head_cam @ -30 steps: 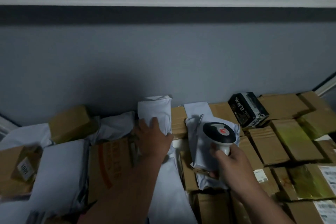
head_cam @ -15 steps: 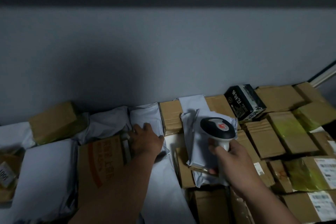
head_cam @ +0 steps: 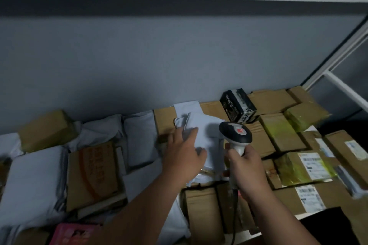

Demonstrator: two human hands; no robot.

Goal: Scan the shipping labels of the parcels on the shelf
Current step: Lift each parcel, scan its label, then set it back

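Note:
The shelf is packed with brown cardboard parcels and grey-white poly mailers. My right hand (head_cam: 246, 171) grips the handle of a white and black barcode scanner (head_cam: 236, 132), its head held over the middle of the shelf. My left hand (head_cam: 184, 155) lies with fingers spread on a crumpled white mailer (head_cam: 207, 131) just left of the scanner. No label shows on that mailer. Two parcels at the right carry white shipping labels facing up: a yellow-taped box (head_cam: 302, 165) and a brown box (head_cam: 309, 198).
A black printed carton (head_cam: 238, 105) stands at the back against the grey wall. A brown box with orange print (head_cam: 92, 173) lies left of centre, a pink item (head_cam: 73, 233) at the bottom left. The white shelf frame (head_cam: 342, 87) rises at the right.
My left hand has moved right, off the mailer by the orange-print box and onto the crumpled white mailer next to the scanner. The scanner stays about where it was.

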